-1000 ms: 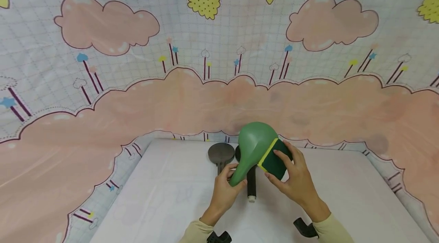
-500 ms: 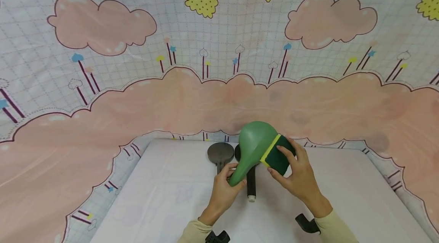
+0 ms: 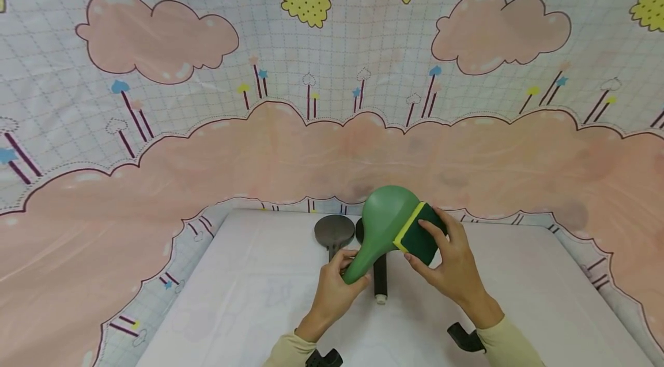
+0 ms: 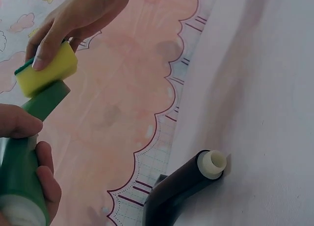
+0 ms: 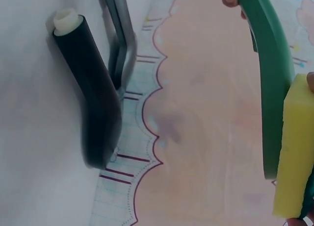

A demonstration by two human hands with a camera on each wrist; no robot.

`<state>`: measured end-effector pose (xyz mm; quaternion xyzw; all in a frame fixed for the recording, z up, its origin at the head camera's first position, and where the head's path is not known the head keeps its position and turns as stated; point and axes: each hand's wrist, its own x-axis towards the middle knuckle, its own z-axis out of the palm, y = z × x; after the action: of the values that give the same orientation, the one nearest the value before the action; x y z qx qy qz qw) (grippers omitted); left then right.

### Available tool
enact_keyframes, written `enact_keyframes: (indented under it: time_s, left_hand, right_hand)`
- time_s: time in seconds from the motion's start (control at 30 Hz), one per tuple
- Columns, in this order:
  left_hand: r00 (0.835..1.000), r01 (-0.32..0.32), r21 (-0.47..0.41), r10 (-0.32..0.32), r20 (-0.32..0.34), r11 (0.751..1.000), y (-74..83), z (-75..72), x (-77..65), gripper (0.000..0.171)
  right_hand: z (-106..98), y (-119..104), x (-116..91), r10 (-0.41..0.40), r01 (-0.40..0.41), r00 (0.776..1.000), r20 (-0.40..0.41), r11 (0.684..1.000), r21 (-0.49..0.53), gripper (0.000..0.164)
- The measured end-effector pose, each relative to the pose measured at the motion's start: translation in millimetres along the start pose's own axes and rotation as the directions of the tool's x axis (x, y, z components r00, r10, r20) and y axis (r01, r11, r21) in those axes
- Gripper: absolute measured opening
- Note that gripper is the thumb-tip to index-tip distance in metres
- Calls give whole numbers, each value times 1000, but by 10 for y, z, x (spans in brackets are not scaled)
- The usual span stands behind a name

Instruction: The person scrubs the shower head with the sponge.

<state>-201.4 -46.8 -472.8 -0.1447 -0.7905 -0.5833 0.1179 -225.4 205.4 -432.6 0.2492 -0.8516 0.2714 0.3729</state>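
A green hand-held shower head [image 3: 386, 214] is held up above the white table, its round head away from me. My left hand [image 3: 334, 289] grips it by the handle [image 4: 22, 167], with the pale threaded end showing below the fingers in the left wrist view. My right hand [image 3: 456, 269] pinches a sponge [image 3: 419, 239], yellow foam on one side and dark green scourer on the other. The yellow foam [image 5: 297, 142] lies against the shower head's edge in the right wrist view, and the fingers are on the scourer side.
Behind the green one, a black shower head [image 3: 381, 280] with a pale threaded end lies on the table [image 3: 233, 298]. To its left lies a grey shower head [image 3: 334, 231], its handle partly behind my left hand. A patterned cloth [image 3: 259, 165] hangs beyond the table's far edge.
My right hand has slid the sponge slightly right along the shower head's edge. My left hand has shifted a little to the left and down, still holding the handle.
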Motion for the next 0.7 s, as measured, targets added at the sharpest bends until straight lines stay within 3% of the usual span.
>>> enact_keyframes:
  time_s: [0.3,0.7]
  left_hand:
    - [1000,-28,12,28,1,1000,6,-22,-13,43]
    - [998,-60,42,60,8,997,6,-70,-41,40]
  right_hand:
    - [59,-101,-68,-68,68,998,0,998,-15,72]
    - [-16,-93,-68,-71,71,997,6,997,-16,73]
